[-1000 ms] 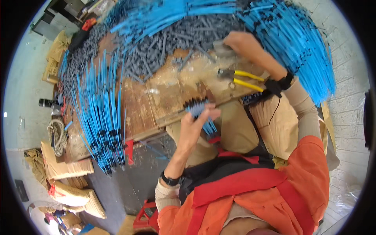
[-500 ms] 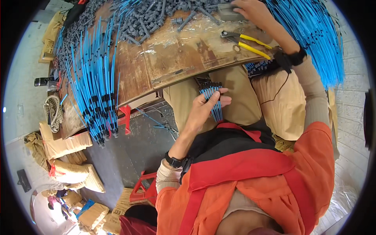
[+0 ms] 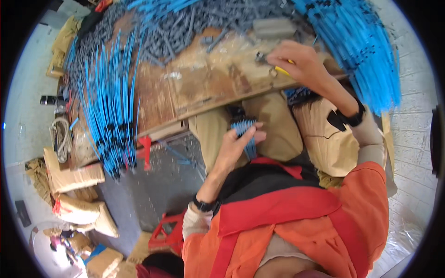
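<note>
Clasping blue bundle (image 3: 251, 151): left hand (image 3: 235, 144), curled | right hand (image 3: 299, 59): bent over pliers (image 3: 282, 71), hold unclear

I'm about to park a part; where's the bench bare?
Mostly bare: the wooden tabletop between the blue strands at left and the yellow-handled pliers, bordered by grey pieces behind and its near edge. Crowded: the far side, and the right end with the right hand, grey block and blue heap.

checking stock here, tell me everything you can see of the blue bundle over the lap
The blue bundle is thin, plastic-looking strands, fanned with dark ends toward the table, narrowing below. The left grip is closed around its middle, partly hiding it, above the tan trousers. Its lower end is unclear.
</note>
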A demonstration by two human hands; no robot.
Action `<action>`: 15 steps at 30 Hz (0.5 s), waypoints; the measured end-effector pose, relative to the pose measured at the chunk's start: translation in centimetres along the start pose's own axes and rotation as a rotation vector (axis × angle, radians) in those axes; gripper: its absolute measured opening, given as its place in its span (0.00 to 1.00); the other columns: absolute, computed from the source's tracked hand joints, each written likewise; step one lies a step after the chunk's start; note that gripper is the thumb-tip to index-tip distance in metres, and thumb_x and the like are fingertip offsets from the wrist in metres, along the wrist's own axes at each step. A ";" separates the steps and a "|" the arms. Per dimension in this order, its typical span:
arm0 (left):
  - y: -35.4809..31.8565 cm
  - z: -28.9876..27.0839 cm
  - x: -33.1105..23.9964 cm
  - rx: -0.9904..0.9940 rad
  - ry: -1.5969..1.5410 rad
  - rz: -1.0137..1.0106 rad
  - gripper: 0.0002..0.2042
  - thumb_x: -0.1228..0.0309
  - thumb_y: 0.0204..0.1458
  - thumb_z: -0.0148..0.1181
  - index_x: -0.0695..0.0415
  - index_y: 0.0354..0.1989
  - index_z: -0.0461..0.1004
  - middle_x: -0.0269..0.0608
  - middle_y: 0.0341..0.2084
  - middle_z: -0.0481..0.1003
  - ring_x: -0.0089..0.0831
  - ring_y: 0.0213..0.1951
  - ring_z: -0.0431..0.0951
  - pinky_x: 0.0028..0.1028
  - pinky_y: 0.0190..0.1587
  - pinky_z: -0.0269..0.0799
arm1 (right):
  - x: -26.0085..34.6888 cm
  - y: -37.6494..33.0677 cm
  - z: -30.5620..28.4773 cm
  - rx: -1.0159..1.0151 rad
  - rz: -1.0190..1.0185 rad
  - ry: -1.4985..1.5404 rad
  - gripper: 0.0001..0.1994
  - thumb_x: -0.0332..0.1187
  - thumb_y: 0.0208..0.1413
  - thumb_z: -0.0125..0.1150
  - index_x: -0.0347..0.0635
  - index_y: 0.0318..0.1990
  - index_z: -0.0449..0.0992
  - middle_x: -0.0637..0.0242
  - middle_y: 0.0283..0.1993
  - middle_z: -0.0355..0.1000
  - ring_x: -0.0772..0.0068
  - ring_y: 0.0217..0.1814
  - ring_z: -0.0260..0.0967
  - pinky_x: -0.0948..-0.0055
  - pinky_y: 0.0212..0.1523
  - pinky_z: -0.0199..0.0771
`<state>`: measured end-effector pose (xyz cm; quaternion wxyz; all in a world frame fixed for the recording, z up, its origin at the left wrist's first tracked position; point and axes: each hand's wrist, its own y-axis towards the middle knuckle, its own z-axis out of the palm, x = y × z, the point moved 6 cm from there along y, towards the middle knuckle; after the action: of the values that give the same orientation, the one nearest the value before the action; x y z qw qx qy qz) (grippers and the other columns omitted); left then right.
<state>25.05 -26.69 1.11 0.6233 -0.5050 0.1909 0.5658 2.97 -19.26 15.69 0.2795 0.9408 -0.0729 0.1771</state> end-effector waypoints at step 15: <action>-0.4 0.1 0.6 -0.002 -0.039 0.045 0.15 0.65 0.64 0.52 0.63 0.51 0.74 0.45 0.37 0.81 0.30 0.42 0.81 0.27 0.47 0.75 | 8.3 -7.1 5.3 0.291 0.144 0.266 0.25 0.21 0.50 0.57 0.50 0.58 0.74 0.61 0.36 0.68 0.59 0.31 0.68 0.65 0.29 0.68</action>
<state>25.56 -26.22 0.89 0.6134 -0.4899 0.1894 0.5898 13.85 -16.60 11.12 0.1342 0.9320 -0.0763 0.3280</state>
